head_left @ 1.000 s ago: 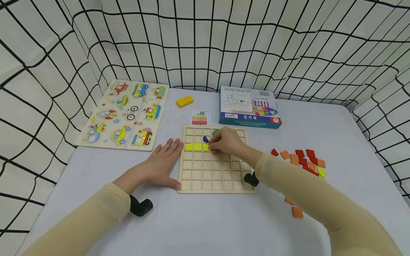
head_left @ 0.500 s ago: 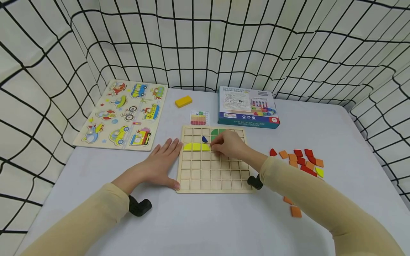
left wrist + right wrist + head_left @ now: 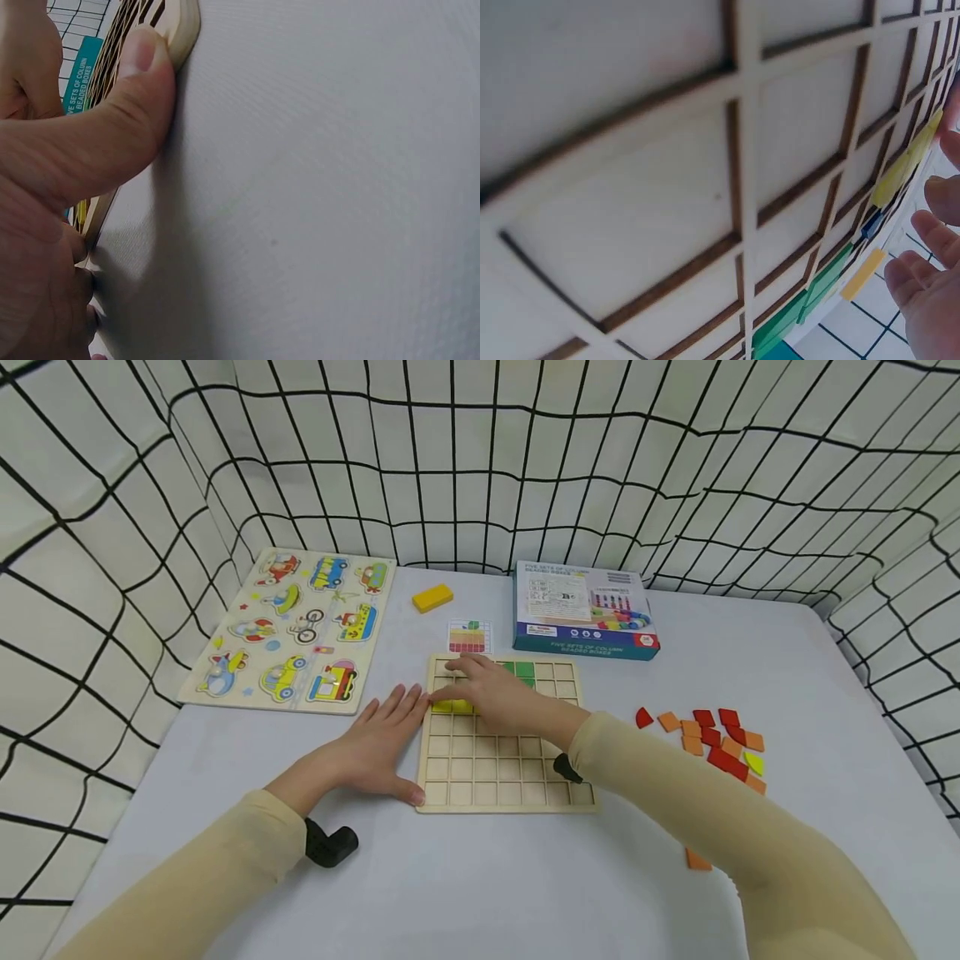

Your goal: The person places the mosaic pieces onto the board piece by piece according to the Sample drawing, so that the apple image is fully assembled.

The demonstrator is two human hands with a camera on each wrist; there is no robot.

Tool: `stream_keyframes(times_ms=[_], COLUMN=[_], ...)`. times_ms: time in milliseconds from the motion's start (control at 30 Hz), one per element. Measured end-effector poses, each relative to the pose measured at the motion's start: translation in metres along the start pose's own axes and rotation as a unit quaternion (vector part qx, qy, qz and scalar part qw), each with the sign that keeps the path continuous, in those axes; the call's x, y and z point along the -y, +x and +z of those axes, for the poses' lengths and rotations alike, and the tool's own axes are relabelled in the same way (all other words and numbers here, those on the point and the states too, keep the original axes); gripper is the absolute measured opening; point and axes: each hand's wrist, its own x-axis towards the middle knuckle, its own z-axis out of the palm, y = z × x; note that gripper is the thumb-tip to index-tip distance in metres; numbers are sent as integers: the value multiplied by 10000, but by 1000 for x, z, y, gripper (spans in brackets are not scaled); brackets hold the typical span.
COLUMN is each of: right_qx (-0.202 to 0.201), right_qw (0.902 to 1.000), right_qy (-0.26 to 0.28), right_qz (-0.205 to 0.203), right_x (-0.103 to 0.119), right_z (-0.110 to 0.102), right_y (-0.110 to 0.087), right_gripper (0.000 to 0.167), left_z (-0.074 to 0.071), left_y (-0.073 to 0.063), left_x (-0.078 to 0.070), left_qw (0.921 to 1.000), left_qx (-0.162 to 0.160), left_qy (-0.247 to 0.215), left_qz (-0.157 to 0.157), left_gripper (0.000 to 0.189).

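Note:
A wooden grid board lies on the table in the head view. My left hand rests flat at its left edge, fingers spread, thumb against the near left corner. Across the upper left of the board reaches my right hand, fingers loosely extended and holding nothing visible. Its fingers touch or hover over a row of yellow tiles; contact cannot be made out. Green tiles sit in cells behind it. A dark blue tile shows in the right wrist view, hidden by the hand in the head view.
Loose red tiles and orange tiles lie right of the board, partly behind the right sleeve. Behind the board are a pattern card, a yellow block and a boxed set. A vehicle puzzle lies far left.
My right hand has shifted left along the yellow row, its fingers going from a pinch to spread. The green tiles are now uncovered. The left hand stays in place.

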Motion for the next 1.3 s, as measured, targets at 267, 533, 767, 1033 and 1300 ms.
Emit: stream_keyframes(times_ms=[267,533,767,1033,1300], right_qx=[-80,-931,-1048,-1322,-1321], right_qw=[9982,9781,9503,9332,9200], right_qy=[464,1367,1764,1658,1407], right_qz=[374,1260,2342,2900,3413], right_x=[-4,-47,-99,-133,-150], right_z=[-3,-6,0,16,26], right_y=[-13,-84,-173,-251,-297], right_gripper=[63,37,35,36,34], left_z=[3,1,-1,-1,3], left_y=[7,10,11,7,5], left_x=[-4,-8,-8,-6,-5], left_qw=[10000,9999,9996,9997,9999], left_qx=[23,27,53,-19,-60], left_qy=[57,166,273,205,126], left_qz=[37,40,-54,-119,-81], left_gripper=[133,134,135,134,133])
